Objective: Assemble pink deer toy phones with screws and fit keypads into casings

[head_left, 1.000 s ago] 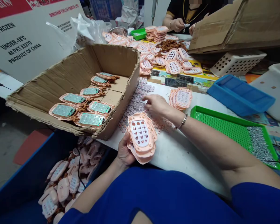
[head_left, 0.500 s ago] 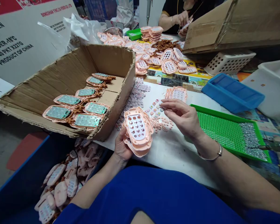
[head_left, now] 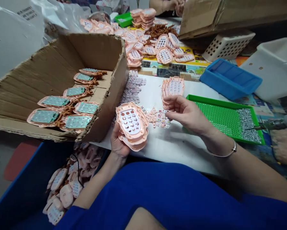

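Note:
My left hand [head_left: 119, 143] is closed around a small stack of pink plastic shells [head_left: 131, 123], tilted up, with rows of button holes in the white panel of the top one. To its right, my right hand [head_left: 186, 113] pinches the edge of a keypad sheet [head_left: 162, 119] of small coloured buttons, just above the white table. Beside the sheet lies a pile of small pink pieces [head_left: 152, 115]. Behind my right hand stands another stack of pink shells [head_left: 174, 88]. Many pale button pieces [head_left: 132, 92] lie along the carton's side.
A cardboard carton [head_left: 105, 111] on the left holds several shells with green circuit boards [head_left: 77, 121]. Below it, a blue bin [head_left: 21, 188] contains pink casings. On the right are a green tray [head_left: 205, 116] of screws, a blue tray [head_left: 231, 80] and an electric screwdriver [head_left: 277, 123]. Another person's hands show at the back.
My right hand has taken hold of the keypad sheet and drawn it toward me and to the right. My left hand keeps the shells. The view has shifted slightly.

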A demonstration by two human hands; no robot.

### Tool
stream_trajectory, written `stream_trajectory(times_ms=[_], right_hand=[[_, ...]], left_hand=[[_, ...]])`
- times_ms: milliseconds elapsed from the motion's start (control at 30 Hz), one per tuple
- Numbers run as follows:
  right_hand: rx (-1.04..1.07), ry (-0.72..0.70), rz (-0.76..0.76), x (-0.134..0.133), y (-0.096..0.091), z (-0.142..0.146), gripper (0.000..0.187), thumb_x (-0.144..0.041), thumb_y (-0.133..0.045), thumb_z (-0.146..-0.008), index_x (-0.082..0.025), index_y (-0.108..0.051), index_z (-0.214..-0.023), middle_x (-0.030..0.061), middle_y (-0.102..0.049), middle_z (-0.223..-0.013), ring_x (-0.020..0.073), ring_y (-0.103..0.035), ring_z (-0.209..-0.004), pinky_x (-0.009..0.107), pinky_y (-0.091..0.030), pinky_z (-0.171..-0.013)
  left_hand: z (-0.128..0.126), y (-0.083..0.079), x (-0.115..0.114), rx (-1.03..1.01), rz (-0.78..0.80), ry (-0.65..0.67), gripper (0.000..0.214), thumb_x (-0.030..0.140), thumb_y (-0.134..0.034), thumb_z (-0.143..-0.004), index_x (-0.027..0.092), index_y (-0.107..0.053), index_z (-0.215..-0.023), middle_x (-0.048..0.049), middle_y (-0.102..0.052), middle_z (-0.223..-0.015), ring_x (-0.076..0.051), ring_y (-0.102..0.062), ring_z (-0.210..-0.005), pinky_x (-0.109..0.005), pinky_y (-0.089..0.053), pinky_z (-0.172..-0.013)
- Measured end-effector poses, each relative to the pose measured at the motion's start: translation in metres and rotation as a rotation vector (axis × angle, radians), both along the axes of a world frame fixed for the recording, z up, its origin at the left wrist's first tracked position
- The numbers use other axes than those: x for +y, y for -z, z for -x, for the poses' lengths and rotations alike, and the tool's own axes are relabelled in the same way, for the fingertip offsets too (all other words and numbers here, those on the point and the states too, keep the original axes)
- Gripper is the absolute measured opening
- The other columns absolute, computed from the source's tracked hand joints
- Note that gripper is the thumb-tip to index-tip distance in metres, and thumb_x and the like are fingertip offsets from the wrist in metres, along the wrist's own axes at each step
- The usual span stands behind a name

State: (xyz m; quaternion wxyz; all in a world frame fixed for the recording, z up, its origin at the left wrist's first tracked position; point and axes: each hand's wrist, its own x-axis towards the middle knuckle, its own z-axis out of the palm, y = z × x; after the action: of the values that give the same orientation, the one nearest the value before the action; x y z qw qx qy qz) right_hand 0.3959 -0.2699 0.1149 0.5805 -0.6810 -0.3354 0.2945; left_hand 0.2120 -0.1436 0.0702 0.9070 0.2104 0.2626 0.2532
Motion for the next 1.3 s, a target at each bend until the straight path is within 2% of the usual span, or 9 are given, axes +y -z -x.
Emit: stream_trajectory(times_ms=[100, 200, 367, 500, 667, 833, 1000, 1133, 1300], right_hand=[[-0.079, -0.109, 0.163, -0.012, 0.003, -0.002, 0.041, -0.021, -0.07, -0.069, -0.015, -0.065, -0.109, 0.001, -0.062, -0.079, 0.0148, -0.059, -0.07, 0.03, -0.051, -0.063], [-0.183, -0.1, 0.201, -0.02, 0.006, 0.0, 0.03, -0.023, -0.067, -0.076, -0.015, -0.069, -0.104, 0.0025, -0.064, -0.079, 0.0154, -0.059, -0.07, 0.032, -0.051, -0.065], [-0.61, 0.088, -0.102, -0.023, -0.008, 0.017, 0.005, -0.023, -0.066, -0.086, -0.022, -0.071, -0.085, 0.0048, -0.072, -0.086, 0.0198, -0.068, -0.079, 0.036, -0.057, -0.069], [-1.018, -0.035, -0.283, -0.016, -0.015, 0.032, 0.013, -0.015, -0.062, -0.092, -0.024, -0.07, -0.097, 0.0053, -0.076, -0.101, 0.0197, -0.073, -0.09, 0.034, -0.062, -0.077], [-1.342, -0.126, -0.396, 0.002, -0.005, 0.039, 0.011, -0.014, -0.061, -0.092, -0.014, -0.067, -0.101, 0.0142, -0.076, -0.102, 0.0231, -0.074, -0.095, 0.036, -0.062, -0.082], [-1.434, -0.169, -0.375, 0.014, -0.001, 0.047, 0.014, -0.013, -0.056, -0.095, -0.01, -0.068, -0.091, 0.0133, -0.077, -0.097, 0.0225, -0.074, -0.09, 0.034, -0.062, -0.079], [-1.431, -0.266, -0.385, 0.015, 0.002, 0.048, 0.021, -0.013, -0.049, -0.099, -0.014, -0.069, -0.093, 0.0108, -0.076, -0.101, 0.0206, -0.072, -0.096, 0.035, -0.061, -0.083], [-1.414, -0.314, -0.352, 0.014, 0.001, 0.048, 0.024, -0.013, -0.047, -0.099, -0.013, -0.069, -0.092, 0.0111, -0.076, -0.102, 0.0214, -0.07, -0.095, 0.037, -0.06, -0.081], [-1.387, -0.292, -0.278, 0.014, 0.001, 0.048, 0.022, -0.016, -0.048, -0.1, -0.013, -0.069, -0.099, 0.0139, -0.074, -0.109, 0.0223, -0.067, -0.092, 0.037, -0.058, -0.079]], left_hand=[[0.0, -0.003, -0.001, 0.026, -0.042, -0.011, 0.08, 0.054, -0.088, -0.051, 0.026, -0.066, -0.123, -0.0097, -0.068, -0.132, -0.041, -0.051, -0.134, -0.057, -0.045, -0.109], [-0.001, -0.002, -0.003, 0.032, -0.063, -0.026, 0.079, 0.056, -0.086, -0.055, 0.029, -0.064, -0.127, -0.008, -0.065, -0.136, -0.04, -0.049, -0.136, -0.057, -0.045, -0.109], [-0.006, 0.003, -0.008, 0.01, 0.025, 0.024, 0.068, 0.05, -0.08, -0.066, 0.025, -0.064, -0.128, -0.0088, -0.071, -0.127, -0.038, -0.05, -0.136, -0.055, -0.043, -0.112], [-0.012, 0.008, -0.013, -0.034, 0.085, 0.054, 0.063, 0.044, -0.075, -0.072, 0.023, -0.062, -0.129, -0.0079, -0.071, -0.126, -0.035, -0.051, -0.136, -0.051, -0.041, -0.114], [-0.012, 0.01, -0.019, -0.032, 0.091, 0.061, 0.058, 0.035, -0.077, -0.069, 0.019, -0.066, -0.123, -0.0087, -0.075, -0.116, -0.036, -0.052, -0.135, -0.052, -0.039, -0.116], [-0.01, 0.008, -0.019, -0.011, 0.092, 0.056, 0.055, 0.032, -0.076, -0.068, 0.017, -0.066, -0.12, -0.0074, -0.077, -0.106, -0.035, -0.055, -0.132, -0.049, -0.04, -0.116], [-0.007, 0.009, -0.018, 0.004, 0.122, 0.033, 0.056, 0.027, -0.077, -0.065, 0.015, -0.067, -0.119, -0.0052, -0.077, -0.088, -0.034, -0.06, -0.126, -0.047, -0.04, -0.116], [-0.005, 0.011, -0.018, 0.0, 0.102, 0.039, 0.059, 0.028, -0.079, -0.064, 0.017, -0.066, -0.121, -0.0064, -0.078, -0.097, -0.035, -0.06, -0.126, -0.049, -0.042, -0.114], [-0.002, 0.013, -0.019, -0.006, 0.086, 0.082, 0.057, 0.029, -0.078, -0.065, 0.018, -0.067, -0.12, -0.0078, -0.077, -0.106, -0.037, -0.058, -0.128, -0.05, -0.043, -0.113]])
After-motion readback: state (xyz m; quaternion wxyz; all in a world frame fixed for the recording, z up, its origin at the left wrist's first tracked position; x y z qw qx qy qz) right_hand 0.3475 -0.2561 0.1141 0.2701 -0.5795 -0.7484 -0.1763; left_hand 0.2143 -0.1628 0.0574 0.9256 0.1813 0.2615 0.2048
